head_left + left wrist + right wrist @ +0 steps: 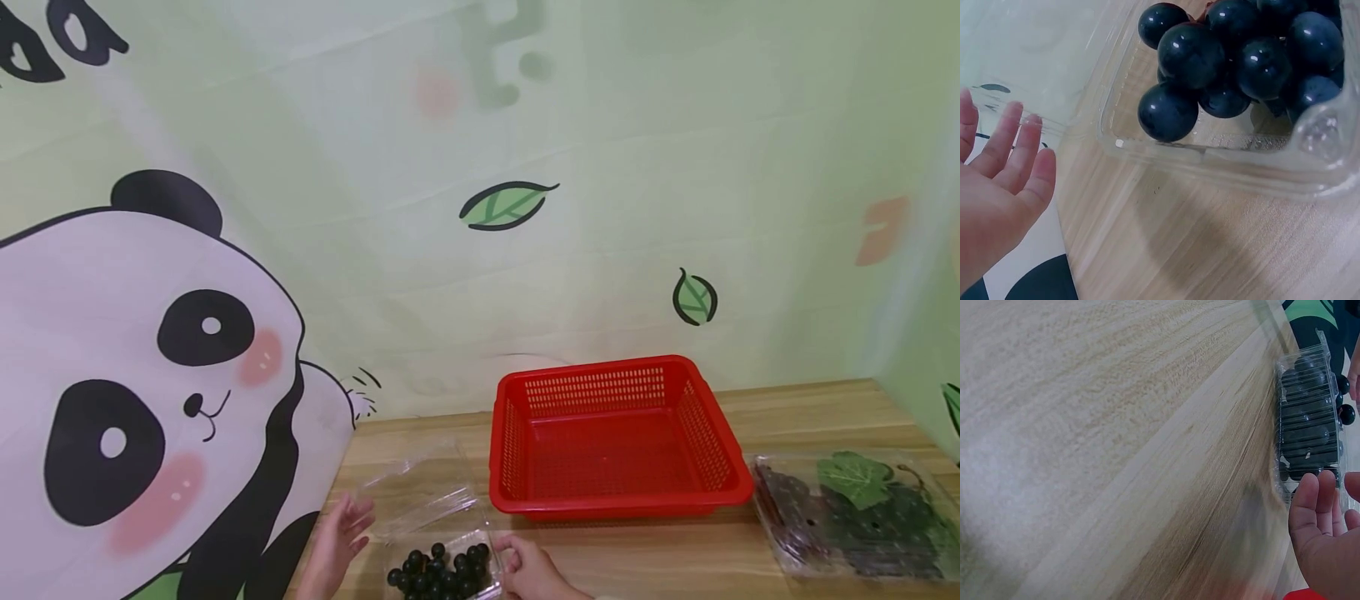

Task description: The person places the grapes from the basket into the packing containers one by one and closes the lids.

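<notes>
My left hand [339, 533] hangs at the table's [652, 558] left edge, in front of the panda cloth [150, 400], fingers [1019, 147] straight and spread, holding nothing. Just right of it lies the open lid [420, 492] of the clamshell [491, 546], flipped back toward the wall; my fingertips are near its edge, and whether they touch I cannot tell. The tray sits between my two hands at the near edge of the table, with the grapes [442, 571] piled dark and glossy inside. My right hand [528, 571] is at the tray's right corner, fingers loosely bent against the rim; the wrist view shows them [1313, 506] close beside the plastic, not plainly closed round it.

I judge the box thin and springy: it would buckle if squeezed mid-wall, so the stiffer rim corners or a flat palm underneath are the places to hold. The grapes look smooth, round and slippery, and they bruise easily, so the stem, if I can reach it, is safer than pinching single berries.

Further right stands the red basket [615, 433], well apart from my hands, and beyond it at the far right a second, closed box [855, 517] with a green leaf
</notes>
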Action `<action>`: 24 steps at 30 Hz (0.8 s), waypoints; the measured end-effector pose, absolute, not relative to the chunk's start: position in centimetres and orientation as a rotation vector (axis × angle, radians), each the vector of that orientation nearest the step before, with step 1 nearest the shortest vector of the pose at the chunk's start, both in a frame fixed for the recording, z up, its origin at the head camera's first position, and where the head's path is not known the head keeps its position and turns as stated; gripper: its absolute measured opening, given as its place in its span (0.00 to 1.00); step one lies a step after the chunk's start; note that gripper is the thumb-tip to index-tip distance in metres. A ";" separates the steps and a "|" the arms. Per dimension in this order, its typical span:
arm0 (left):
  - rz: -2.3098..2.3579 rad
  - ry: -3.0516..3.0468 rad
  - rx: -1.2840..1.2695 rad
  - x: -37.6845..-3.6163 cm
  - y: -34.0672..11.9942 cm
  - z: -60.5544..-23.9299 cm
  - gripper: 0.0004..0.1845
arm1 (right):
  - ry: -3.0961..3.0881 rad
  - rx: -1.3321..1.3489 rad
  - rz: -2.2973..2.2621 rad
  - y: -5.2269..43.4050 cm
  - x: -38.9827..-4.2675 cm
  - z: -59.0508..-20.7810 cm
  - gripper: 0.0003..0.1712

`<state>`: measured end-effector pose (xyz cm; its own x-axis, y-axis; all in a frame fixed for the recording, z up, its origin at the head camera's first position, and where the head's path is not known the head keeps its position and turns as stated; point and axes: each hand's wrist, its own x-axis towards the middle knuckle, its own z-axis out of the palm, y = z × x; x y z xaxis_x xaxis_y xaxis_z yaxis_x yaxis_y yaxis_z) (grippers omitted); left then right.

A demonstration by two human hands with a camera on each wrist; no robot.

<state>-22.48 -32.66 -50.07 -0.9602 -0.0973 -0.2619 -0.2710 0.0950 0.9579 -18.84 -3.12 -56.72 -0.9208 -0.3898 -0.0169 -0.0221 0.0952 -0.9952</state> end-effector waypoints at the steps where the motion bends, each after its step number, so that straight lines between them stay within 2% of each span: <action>1: 1.997 2.209 -0.375 -22.4 -32.7 -50.1 0.31 | 2.102 -0.413 -1.900 -3.1 -18.8 -56.7 0.24; 6: 2.023 2.124 -0.339 -22.2 -33.2 -50.5 0.21 | 2.101 -0.426 -1.905 -3.1 -18.8 -56.6 0.25; 15: 2.039 1.902 -0.159 -21.2 -34.3 -51.1 0.12 | 2.081 -0.408 -1.901 -3.1 -18.9 -56.7 0.25; 20: 2.024 1.841 -0.152 -20.8 -34.7 -51.3 0.15 | 2.071 -0.403 -1.896 -3.1 -18.8 -56.5 0.24; 24: 1.964 1.846 -0.136 -20.6 -34.9 -51.7 0.24 | 2.066 -0.415 -1.903 -3.0 -18.8 -56.3 0.24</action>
